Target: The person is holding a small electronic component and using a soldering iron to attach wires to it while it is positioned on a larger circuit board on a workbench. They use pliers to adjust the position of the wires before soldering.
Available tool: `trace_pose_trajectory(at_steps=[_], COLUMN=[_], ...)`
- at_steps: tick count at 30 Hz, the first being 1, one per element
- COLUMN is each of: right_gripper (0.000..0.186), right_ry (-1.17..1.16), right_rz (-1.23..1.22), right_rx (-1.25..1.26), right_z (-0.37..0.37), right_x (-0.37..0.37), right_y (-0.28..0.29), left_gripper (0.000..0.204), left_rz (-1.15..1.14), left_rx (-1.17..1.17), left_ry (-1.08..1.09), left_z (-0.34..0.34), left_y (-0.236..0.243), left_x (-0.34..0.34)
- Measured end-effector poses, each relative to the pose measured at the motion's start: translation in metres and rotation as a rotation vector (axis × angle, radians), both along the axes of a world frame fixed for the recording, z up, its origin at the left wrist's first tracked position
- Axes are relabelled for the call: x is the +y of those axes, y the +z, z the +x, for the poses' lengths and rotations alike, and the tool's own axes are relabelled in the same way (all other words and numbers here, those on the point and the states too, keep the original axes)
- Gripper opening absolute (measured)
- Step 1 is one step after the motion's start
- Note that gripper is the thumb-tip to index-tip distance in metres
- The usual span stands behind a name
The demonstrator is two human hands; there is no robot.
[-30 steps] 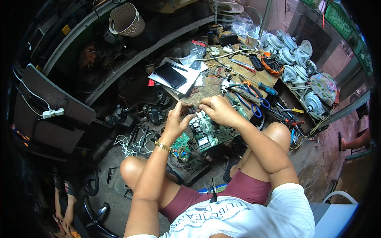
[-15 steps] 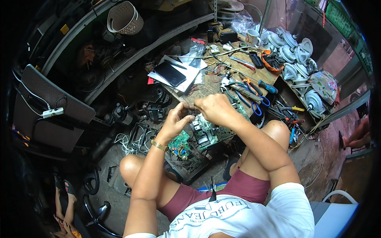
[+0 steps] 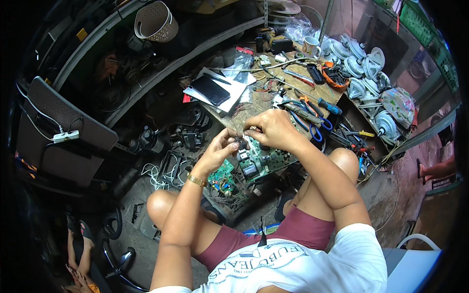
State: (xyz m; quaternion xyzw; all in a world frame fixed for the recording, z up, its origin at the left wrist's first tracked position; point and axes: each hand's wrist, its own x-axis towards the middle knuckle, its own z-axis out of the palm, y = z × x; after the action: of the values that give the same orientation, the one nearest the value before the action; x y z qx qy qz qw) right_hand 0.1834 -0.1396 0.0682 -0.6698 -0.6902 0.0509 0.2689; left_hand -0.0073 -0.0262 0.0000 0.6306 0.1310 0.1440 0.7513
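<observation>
Small dark part (image 3: 241, 142) was clamped in left fingers (image 3: 228, 147) | right fingers (image 3: 253, 133) were bent beside it, closure could not be told | green circuit board (image 3: 266, 164) was seen beneath

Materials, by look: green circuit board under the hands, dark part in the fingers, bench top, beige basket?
Circuit board: likely coated laminate; flat green face carrying components.
Dark part: cannot tell, too small and mostly covered.
Bench top: probably wood or plywood, worn matte; brown, blotchy surface.
Basket: likely moulded plastic, smooth; thin wall, regular small holes.
</observation>
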Motion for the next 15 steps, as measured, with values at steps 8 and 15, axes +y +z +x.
trace_pose_trajectory(at_steps=[8, 15], right_gripper=[0.012, 0.016], right_ry=[-0.019, 0.101], right_rz=[-0.050, -0.245], right_rx=[0.223, 0.541], right_z=[-0.008, 0.000], right_x=[0.008, 0.014], right_y=[-0.010, -0.027], left_gripper=[0.039, 0.039], left_rz=[-0.097, -0.181], left_rx=[-0.067, -0.108], left_ry=[0.061, 0.047], left_z=[0.003, 0.007], left_y=[-0.007, -0.013], left_x=[-0.003, -0.001])
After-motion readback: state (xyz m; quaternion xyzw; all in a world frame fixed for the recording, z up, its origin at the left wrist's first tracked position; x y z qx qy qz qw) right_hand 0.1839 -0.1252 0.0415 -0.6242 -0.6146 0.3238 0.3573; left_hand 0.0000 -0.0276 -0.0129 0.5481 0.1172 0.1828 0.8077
